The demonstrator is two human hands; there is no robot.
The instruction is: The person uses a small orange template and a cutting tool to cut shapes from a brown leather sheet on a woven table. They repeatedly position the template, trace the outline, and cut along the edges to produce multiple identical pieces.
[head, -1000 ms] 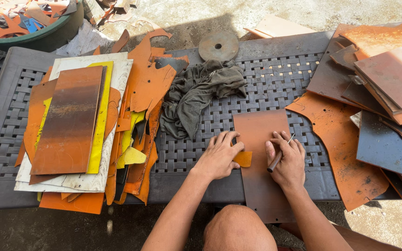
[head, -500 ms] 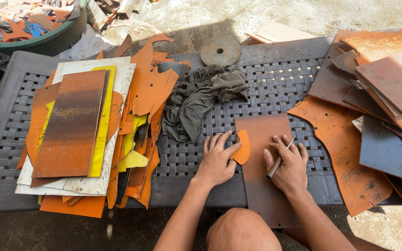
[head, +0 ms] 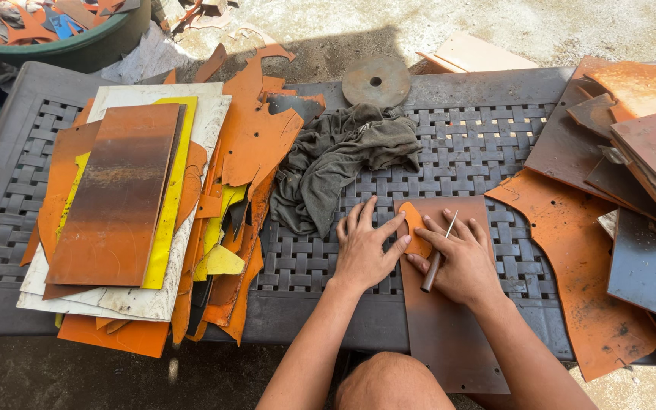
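A brown rectangular sheet (head: pixel 449 334) lies on the dark woven plastic table (head: pixel 487 144), overhanging its near edge. A small orange cut-out piece (head: pixel 417 228) rests on the sheet's upper left corner. My left hand (head: pixel 364 247) lies flat, fingers spread, beside the sheet with thumb and forefinger touching the orange piece. My right hand (head: pixel 461 258) grips a thin pointed tool with a wooden handle (head: pixel 436 258), its metal tip pointing up past the orange piece, while its fingers press on the piece.
A dark grey rag (head: pixel 343 163) is crumpled above my hands. A metal disc (head: pixel 376 80) sits at the table's far edge. Stacked orange, brown and yellow sheets (head: pixel 123 197) fill the left; brown and grey sheets (head: pixel 632 175) pile on the right. A green tub of scraps (head: pixel 62 34) stands far left.
Both hands have slid up the brown sheet towards its top. The orange piece has moved from the sheet's left edge up onto its upper left corner, and the tool now points upward.
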